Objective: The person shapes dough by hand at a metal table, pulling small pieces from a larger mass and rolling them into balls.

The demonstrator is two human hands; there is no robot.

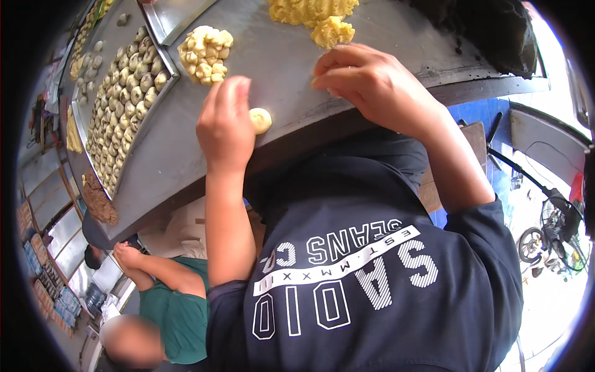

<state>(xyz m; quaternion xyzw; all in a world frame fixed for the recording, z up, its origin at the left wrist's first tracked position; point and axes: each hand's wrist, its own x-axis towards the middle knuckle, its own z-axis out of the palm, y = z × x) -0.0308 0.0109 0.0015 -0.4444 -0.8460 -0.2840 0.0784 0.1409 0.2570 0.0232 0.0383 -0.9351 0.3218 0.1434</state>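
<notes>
Item: one round dough piece [260, 121], pale yellow, near-circular, so without a clear long axis; it lies on the metal table [282, 74] near its front edge. Position: immediately to the right of the left hand [226, 121], which is the nearer and partly overlaps its edge in view; the right hand [359, 77] is farther off, up and to the right, well apart from it. Left hand: back uppermost, fingers close together and pointing away from the body; palm side hidden, so whether it grips or touches the piece cannot be told. Right hand: fingers bent toward the thumb, half closed, just below a small yellow lump [333, 32]; any content cannot be told. Adjacent: a heap of pale dough pieces [204, 54] beyond the left hand; to the left, a tray [167, 65] of dark-and-pale balls [127, 93].
</notes>
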